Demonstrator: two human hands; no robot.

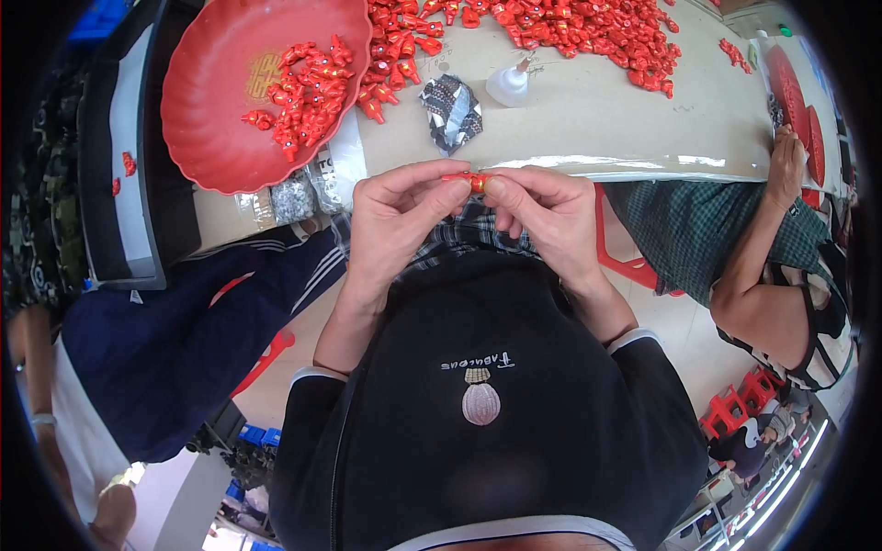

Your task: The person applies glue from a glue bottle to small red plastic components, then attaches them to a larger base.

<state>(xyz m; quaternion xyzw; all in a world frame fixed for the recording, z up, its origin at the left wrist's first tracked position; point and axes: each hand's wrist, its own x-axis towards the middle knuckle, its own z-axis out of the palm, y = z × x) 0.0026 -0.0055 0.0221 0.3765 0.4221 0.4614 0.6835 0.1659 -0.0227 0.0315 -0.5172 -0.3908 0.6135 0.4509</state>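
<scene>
Between my two hands, at the table's near edge, is a small shiny red figurine with gold marks. My left hand pinches its left end between thumb and fingers. The thumb and fingertips of my right hand close on its right end. Fingers cover much of the piece, so its full shape is hidden. Just beyond my hands lie a crumpled patterned cloth and a small white squeeze bottle with a narrow tip.
A scalloped red basin holding several red figurines stands at the left. A large heap of figurines covers the table's far side. Clear plastic bags lie by the basin. Co-workers sit on both sides; one person's hand rests near red trays.
</scene>
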